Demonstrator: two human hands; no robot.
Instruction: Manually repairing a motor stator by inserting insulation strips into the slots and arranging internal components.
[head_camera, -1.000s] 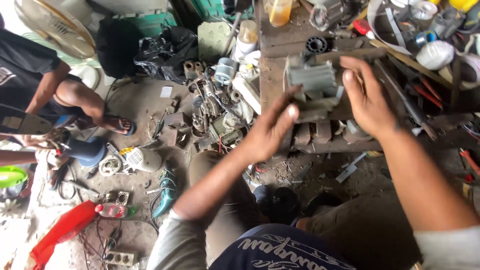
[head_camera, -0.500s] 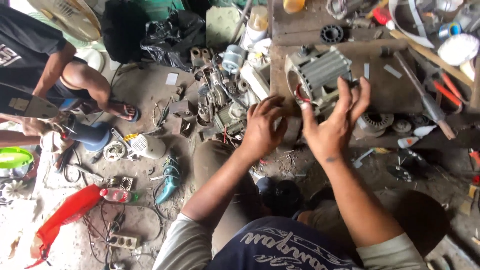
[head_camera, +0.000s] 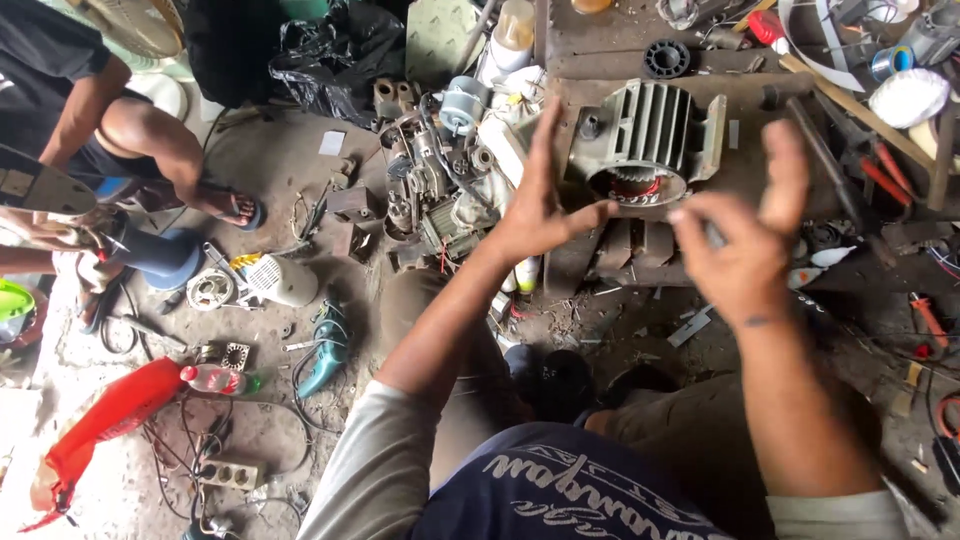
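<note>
Motor housing (head_camera: 645, 140), grey and ribbed, lying on its side on the wooden tabletop (head_camera: 600, 60) with the round open end turned toward the wearer, copper windings just visible inside.

Nearest: right hand (head_camera: 745, 245) raised in front of the housing, fingers spread and slightly blurred, clear of the casting, pinching nothing that can be made out. Left hand (head_camera: 535, 205) flat and open, fingers extended upward, edge of the palm close beside the housing's left flank; whether touching it or merely in front of it, cannot tell. Both hands unclenched, well apart, one on each side of the open end.

Judged as a regrip or repositioning of the housing. Best done by closing in from both flanks together, palms on the ribs rather than fingertips near the windings, keeping the open face level so nothing inside drags or drops. Worth minding the tabletop's front edge, since the housing sits close to it.

Farther left, a heap of small motors and metal parts (head_camera: 430, 180) on the floor, a teal power drill (head_camera: 325, 350), a red bag (head_camera: 105, 415). Beyond, red-handled tools (head_camera: 885, 175) and a black ring (head_camera: 667, 58) on the tabletop; another person's bare leg (head_camera: 165, 150) at far left.
</note>
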